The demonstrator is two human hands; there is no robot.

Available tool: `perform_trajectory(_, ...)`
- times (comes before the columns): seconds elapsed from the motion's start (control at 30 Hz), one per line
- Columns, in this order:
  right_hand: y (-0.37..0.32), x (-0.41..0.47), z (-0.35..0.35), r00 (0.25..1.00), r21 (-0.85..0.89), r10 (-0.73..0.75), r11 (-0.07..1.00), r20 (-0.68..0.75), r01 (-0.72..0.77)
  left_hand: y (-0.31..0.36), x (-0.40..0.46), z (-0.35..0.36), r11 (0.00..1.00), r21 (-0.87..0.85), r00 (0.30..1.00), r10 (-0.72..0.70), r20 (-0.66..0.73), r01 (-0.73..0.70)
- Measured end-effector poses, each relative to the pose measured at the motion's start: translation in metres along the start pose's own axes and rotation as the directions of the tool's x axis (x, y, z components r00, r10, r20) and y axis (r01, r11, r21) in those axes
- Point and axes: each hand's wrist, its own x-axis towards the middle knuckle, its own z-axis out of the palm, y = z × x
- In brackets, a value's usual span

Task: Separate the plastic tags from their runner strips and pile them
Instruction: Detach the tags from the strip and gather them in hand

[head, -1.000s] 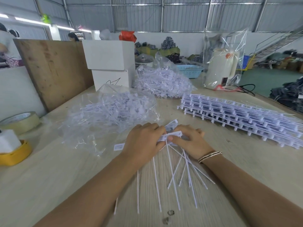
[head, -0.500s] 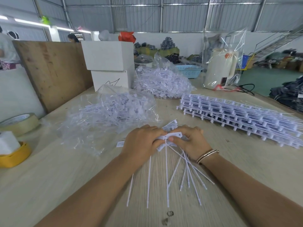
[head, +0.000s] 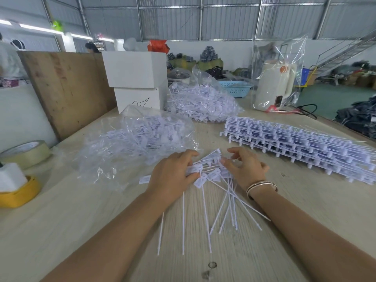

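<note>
Loose white plastic tags [head: 210, 176] lie on the wooden table [head: 81, 231] between my hands, their thin tails fanned out toward me. My left hand [head: 173, 174] grips several tag heads under curled fingers. My right hand [head: 247, 167] is just right of them, thumb and fingertip pinching the end of a short runner strip [head: 211, 157] while the other fingers are raised. A tall stack of runner strips with tags [head: 305, 143] lies to the right.
A clear bag of separated tags [head: 138, 139] sits behind my left hand, and a second bag [head: 201, 102] lies farther back. White boxes [head: 136, 78] and a plywood board [head: 67, 88] stand behind. A tape roll [head: 26, 153] and a yellow dispenser [head: 18, 192] are at the left.
My hands have drawn apart a little. The tag heads, held tight between them before, now lie spread out, and my right hand's fingers have lifted.
</note>
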Motion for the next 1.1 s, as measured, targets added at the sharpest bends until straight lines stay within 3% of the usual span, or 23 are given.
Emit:
perform_trajectory(0.1, -0.007, -0.008, 0.001, 0.975, -0.039, -0.206, 0.978, -0.078, 0.204, 0.007, 0.001, -0.001, 0.999, -0.009, 0.999, 0.032, 0.011, -0.032)
perform_trajectory(0.17, -0.018, -0.017, 0.002, 0.939, -0.059, -0.344, 0.937, 0.006, 0.344, 0.014, 0.002, -0.002, 0.997, -0.006, 0.997, 0.072, 0.005, -0.072)
perform_trajectory(0.23, -0.022, -0.022, 0.005, 0.915, -0.049, -0.389, 0.917, 0.108, 0.396, 0.020, 0.002, -0.002, 0.994, -0.012, 0.994, 0.107, -0.008, -0.107)
perform_trajectory(0.3, -0.020, -0.020, 0.004, 0.916, 0.069, -0.358, 0.934, 0.179, 0.352, 0.023, 0.001, -0.002, 0.988, -0.031, 0.989, 0.149, 0.015, -0.148)
perform_trajectory(0.4, -0.014, -0.011, -0.002, 0.950, 0.298, -0.230, 0.941, 0.212, 0.162, 0.019, -0.003, -0.003, 0.979, -0.076, 0.978, 0.195, 0.071, -0.190)
perform_trajectory(0.5, -0.012, -0.007, -0.003, 0.971, 0.316, -0.156, 0.944, 0.179, 0.093, 0.012, -0.005, -0.005, 0.985, -0.063, 0.983, 0.166, 0.073, -0.161)
perform_trajectory(0.73, -0.017, -0.012, -0.003, 0.943, 0.409, -0.235, 0.904, 0.236, 0.122, 0.018, -0.001, 0.002, 0.983, 0.049, 0.984, 0.178, -0.004, -0.178)
perform_trajectory(0.83, -0.016, -0.012, -0.002, 0.924, 0.340, -0.255, 0.928, 0.284, 0.152, 0.018, -0.001, 0.002, 0.974, 0.091, 0.976, 0.213, -0.037, -0.209)
perform_trajectory(1.1, -0.019, -0.015, -0.005, 0.925, 0.225, -0.325, 0.934, 0.200, 0.279, 0.012, 0.000, 0.004, 0.993, 0.011, 0.993, 0.119, 0.003, -0.119)
